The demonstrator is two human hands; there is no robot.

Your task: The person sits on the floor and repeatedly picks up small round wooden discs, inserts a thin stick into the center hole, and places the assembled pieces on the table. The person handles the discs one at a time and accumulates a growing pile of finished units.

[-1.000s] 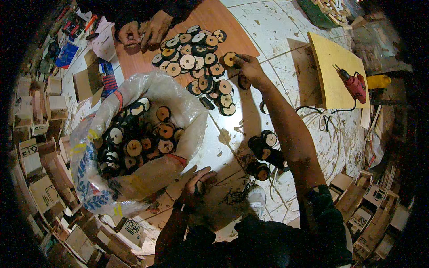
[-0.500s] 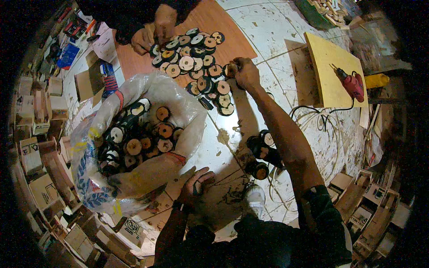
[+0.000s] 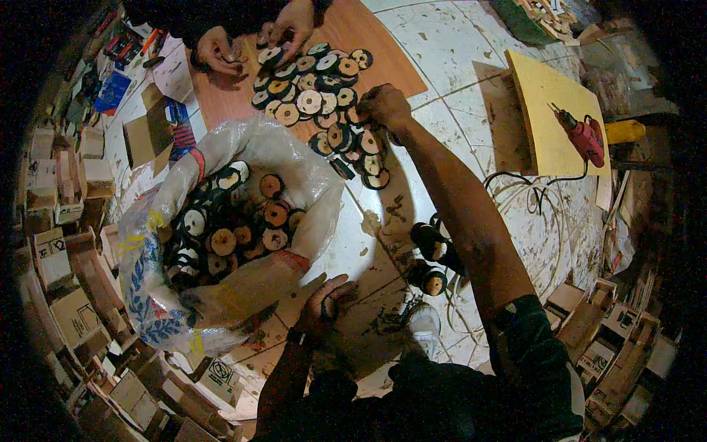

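Sack point(image 3: 236, 295), translucent plastic, stood at left with its mouth upward and loose discs point(image 3: 222, 241) heaped inside. Its wall looked limp; judged that a tug on the rim might fold it inward and tip the heap.

Second person's hands point(image 3: 291, 29) were over the far side of the pile point(image 3: 309, 102), which lay partly on the brown panel point(image 3: 368, 44) and partly on the tiled floor. Discs there overlapped at odd tilts. Pulling a lower one might have set its neighbours sliding, and with two people reaching in, fingers could have met.

Left grip point(image 3: 324, 300) hung just beside the sack, fingers loosely curled. Could not tell whether anything dark lay in the palm; if so, a lax hold might have let it drop.

Right grip point(image 3: 384, 109) was bent in at the pile's right edge, fingertips at a disc. View from above hid the contact: could not tell pinched from merely touched. Off-centre pinch might have let it twist out.

Floor stacks point(image 3: 434, 283) sat close to a white shoe point(image 3: 423, 324); a small shift of the foot might have toppled them.

At far right, drill point(image 3: 587, 141) lay on a yellow board point(image 3: 534, 96), cord point(image 3: 508, 174) trailing. Snagged cord might have dragged it off.
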